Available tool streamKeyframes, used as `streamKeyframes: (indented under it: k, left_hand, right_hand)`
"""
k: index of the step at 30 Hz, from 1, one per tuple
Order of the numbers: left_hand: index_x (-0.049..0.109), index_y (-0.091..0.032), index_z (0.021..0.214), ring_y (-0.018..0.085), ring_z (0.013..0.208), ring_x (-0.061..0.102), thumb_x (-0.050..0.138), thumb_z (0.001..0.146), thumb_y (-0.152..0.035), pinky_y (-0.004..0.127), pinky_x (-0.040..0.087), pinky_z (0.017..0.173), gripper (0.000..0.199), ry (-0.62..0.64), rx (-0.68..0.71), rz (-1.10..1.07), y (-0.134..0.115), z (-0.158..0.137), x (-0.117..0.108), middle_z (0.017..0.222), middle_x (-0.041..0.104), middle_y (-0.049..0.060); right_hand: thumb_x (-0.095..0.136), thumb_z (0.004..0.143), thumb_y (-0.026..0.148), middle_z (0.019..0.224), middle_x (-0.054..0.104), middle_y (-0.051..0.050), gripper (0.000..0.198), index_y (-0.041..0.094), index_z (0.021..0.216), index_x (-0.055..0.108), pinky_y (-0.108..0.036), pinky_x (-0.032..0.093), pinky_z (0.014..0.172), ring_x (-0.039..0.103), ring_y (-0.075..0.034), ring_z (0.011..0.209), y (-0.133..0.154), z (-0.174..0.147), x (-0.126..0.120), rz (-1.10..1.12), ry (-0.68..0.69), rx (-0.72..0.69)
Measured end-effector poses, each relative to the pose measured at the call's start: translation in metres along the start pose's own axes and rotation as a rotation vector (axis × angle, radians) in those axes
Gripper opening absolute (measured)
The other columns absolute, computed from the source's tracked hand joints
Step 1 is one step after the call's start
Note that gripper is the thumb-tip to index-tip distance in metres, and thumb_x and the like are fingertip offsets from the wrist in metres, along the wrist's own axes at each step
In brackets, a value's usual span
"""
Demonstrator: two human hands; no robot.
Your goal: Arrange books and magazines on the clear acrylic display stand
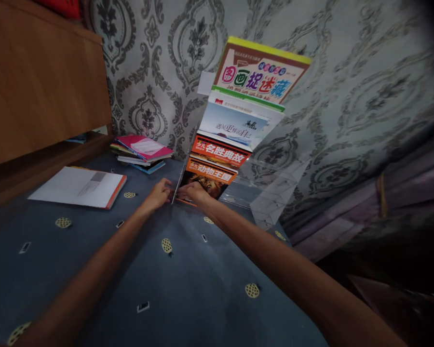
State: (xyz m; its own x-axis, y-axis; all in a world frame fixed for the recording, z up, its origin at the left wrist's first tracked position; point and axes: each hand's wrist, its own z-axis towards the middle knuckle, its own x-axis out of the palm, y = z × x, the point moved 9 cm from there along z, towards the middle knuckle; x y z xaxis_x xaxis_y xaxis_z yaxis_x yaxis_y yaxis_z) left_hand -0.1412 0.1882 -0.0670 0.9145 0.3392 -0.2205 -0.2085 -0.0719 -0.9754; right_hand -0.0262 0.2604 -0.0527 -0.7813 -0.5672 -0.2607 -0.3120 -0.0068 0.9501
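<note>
A clear tiered book rack (271,200) holds books stepped one above another on its left side. At the bottom front stands an orange and black book (217,185); above it are a red-banded book (220,153), a pale blue book (227,126) and a brown book with a yellow top edge (262,72). My right hand (195,192) lies against the lower left of the orange and black book, its fingers stretched toward the rack's left side. Just outside that side is my left hand (161,193), with loosely bent fingers apart and nothing visible in them.
To the left, a white-covered book (81,187) lies flat on the dark patterned cloth (130,270). A small stack of books with a pink one on top (144,146) is by the papered wall (148,82). A wooden cabinet (43,77) stands left; curtain fabric (343,217) hangs right.
</note>
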Motion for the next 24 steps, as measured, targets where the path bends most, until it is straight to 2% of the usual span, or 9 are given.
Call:
streamKeyframes:
  k: [7, 13, 18, 24]
  left_hand:
    - [0.051, -0.019, 0.107, 0.021, 0.096, 0.071, 0.049, 0.083, -0.008, 0.027, 0.059, 0.065, 0.026, 0.044, -0.04, -0.087, 0.002, -0.002, 0.002, 0.102, 0.07, 0.01]
    - [0.052, -0.019, 0.108, 0.021, 0.095, 0.071, 0.05, 0.08, -0.007, 0.03, 0.058, 0.067, 0.03, 0.057, -0.043, -0.103, 0.001, -0.001, 0.002, 0.105, 0.072, 0.01]
    - [0.054, -0.019, 0.104, 0.02, 0.091, 0.072, 0.052, 0.079, -0.008, 0.03, 0.058, 0.072, 0.027, 0.036, -0.025, -0.116, 0.003, 0.001, 0.0, 0.097, 0.074, 0.008]
    - [0.054, -0.019, 0.102, 0.019, 0.088, 0.072, 0.053, 0.08, -0.008, 0.028, 0.057, 0.068, 0.025, 0.038, -0.003, -0.104, 0.002, 0.001, -0.003, 0.098, 0.074, 0.008]
  right_hand:
    - [0.064, 0.073, 0.001, 0.058, 0.069, -0.004, 0.018, 0.015, 0.061, 0.067, -0.033, 0.059, 0.083, 0.071, -0.019, 0.066, 0.005, -0.013, 0.002, 0.074, 0.03, 0.04]
    - [0.06, 0.084, 0.004, 0.061, 0.068, 0.001, 0.025, 0.016, 0.063, 0.064, -0.035, 0.057, 0.088, 0.071, -0.015, 0.068, 0.001, -0.011, 0.005, 0.094, 0.017, 0.058]
    - [0.06, 0.078, 0.004, 0.063, 0.072, -0.004, 0.022, 0.016, 0.061, 0.066, -0.033, 0.057, 0.089, 0.073, -0.018, 0.071, 0.005, -0.014, 0.003, 0.112, 0.022, 0.031]
    - [0.066, 0.074, 0.011, 0.064, 0.073, -0.006, 0.013, 0.015, 0.062, 0.069, -0.033, 0.058, 0.085, 0.073, -0.02, 0.072, 0.007, -0.011, 0.002, 0.036, 0.012, -0.021]
